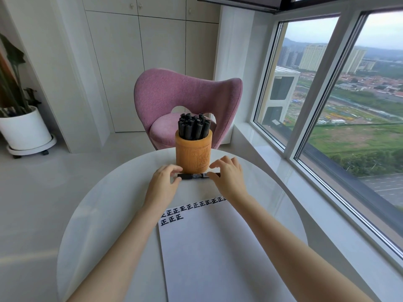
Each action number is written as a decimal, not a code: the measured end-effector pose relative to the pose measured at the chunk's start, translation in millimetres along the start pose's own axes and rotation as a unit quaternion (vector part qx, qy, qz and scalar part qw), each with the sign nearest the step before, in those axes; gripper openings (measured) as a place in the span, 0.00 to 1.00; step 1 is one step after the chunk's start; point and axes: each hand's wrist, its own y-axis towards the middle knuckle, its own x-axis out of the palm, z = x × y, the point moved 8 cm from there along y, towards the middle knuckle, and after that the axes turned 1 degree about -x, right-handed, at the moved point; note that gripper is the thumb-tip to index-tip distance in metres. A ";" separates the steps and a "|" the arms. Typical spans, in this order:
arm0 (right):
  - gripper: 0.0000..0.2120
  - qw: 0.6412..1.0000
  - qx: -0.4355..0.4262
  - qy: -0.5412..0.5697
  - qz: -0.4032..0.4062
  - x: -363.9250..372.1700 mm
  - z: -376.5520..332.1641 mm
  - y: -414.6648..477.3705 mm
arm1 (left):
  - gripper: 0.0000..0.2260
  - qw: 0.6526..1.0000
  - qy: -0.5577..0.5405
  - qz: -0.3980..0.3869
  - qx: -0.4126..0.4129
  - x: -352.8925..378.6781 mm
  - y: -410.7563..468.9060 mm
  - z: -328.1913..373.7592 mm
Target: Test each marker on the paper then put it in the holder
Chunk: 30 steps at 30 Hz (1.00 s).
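Head view: marker (197,176) level and crosswise just before holder (193,153), one end to each hand, likely for capping or uncapping. Left hand (163,182) pinches left end, thumb under, fingers over. Right hand (229,175) covers right end, fingers spread; grip cannot be told. Holder packed with black markers (194,126). Paper (218,247) nearer person on bench (109,214), top rows inked

holder (193,153): 1 | loose marker (194,176): 1 | markers in holder (194,127): over ten, exact count unclear | paper (218,258): 1 | chair (187,94): 1 | potted plant (24,127): 1 | left hand (162,184), right hand (229,176): 2
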 end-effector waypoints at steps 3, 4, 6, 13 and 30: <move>0.14 0.999 0.010 -0.031 -0.043 8.6 2.2 -0.2 | 0.12 1.000 0.004 -0.017 0.003 3.2 -1.9 0.8; 0.13 0.998 0.014 -0.029 -0.052 10.2 3.5 -0.6 | 0.12 1.000 0.009 -0.022 0.009 3.6 -2.6 2.1; 0.10 0.999 0.013 -0.005 -0.051 9.5 4.8 -2.0 | 0.14 0.999 0.025 -0.028 0.022 4.2 -4.3 3.8; 0.03 0.956 0.008 0.292 -0.031 -18.5 -9.5 -12.5 | 0.12 0.994 0.069 -0.031 0.081 -7.9 -13.4 26.9; 0.12 0.803 0.082 0.580 -0.111 -10.3 -62.9 -65.2 | 0.07 0.991 0.008 -0.122 0.047 -23.9 -74.4 65.8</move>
